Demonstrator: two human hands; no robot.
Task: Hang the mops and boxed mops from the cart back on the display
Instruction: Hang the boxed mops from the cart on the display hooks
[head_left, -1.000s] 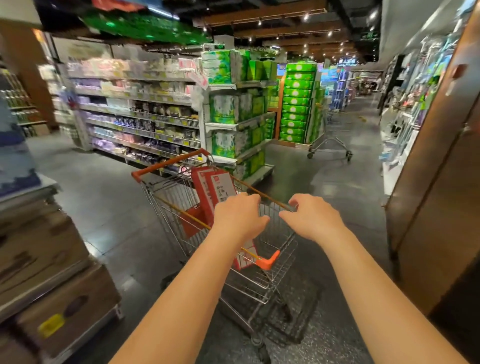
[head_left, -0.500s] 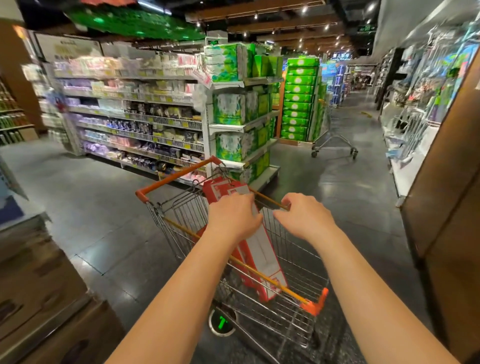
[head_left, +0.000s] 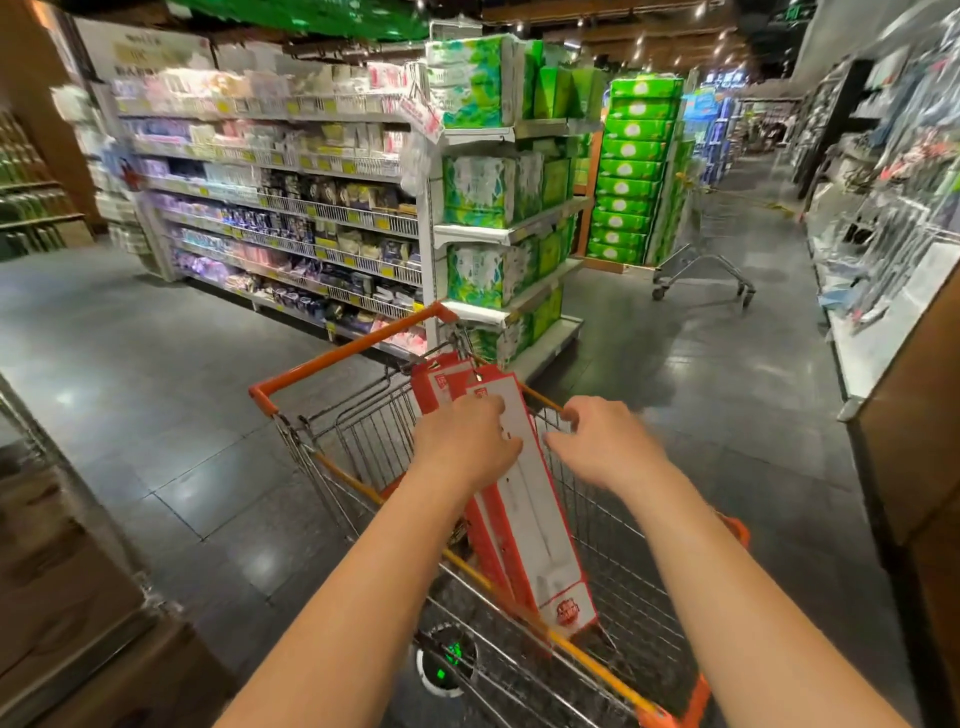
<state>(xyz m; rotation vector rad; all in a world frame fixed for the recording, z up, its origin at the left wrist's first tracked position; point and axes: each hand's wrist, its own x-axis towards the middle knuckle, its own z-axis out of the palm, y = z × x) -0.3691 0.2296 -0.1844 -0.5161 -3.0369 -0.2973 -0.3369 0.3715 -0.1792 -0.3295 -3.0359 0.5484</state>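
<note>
1. Shelving (head_left: 291, 208), L-centre: background stock, not the target.
2. Cart (head_left: 343, 349): vs. the views 1.0 s and 0.5 s back, it has swung round. The basket interior now faces the camera.
3. Left hand (head_left: 467, 447): previously clamped on the wire rim along w/ the right. Now off the rim and on the top box. Fingers are bent over the white face, touching it. The thumb side is hidden, so grip vs. rest: cannot tell.
4. Boxed mops (head_left: 540, 519): in the cart basket, at least two, stacked flat and leaning. Long axis runs far-left to near-right. The upper end props near the far rim, pointing away from the person. The lower end, w/ red badge, sits low in the basket.
5. Right hand (head_left: 608, 452): also off the rim. Fingers half-curled and spread, thumb raised, enclosing nothing. Tips are just beside the box's R edge.
6. Meaning: pushing appears done and pick-up of the first box is starting. Nothing hung yet.
7. Second cart (head_left: 701, 260): parked in the aisle.
8. Display (head_left: 883, 322): R wall, well apart from the cart; probable destination.
</note>
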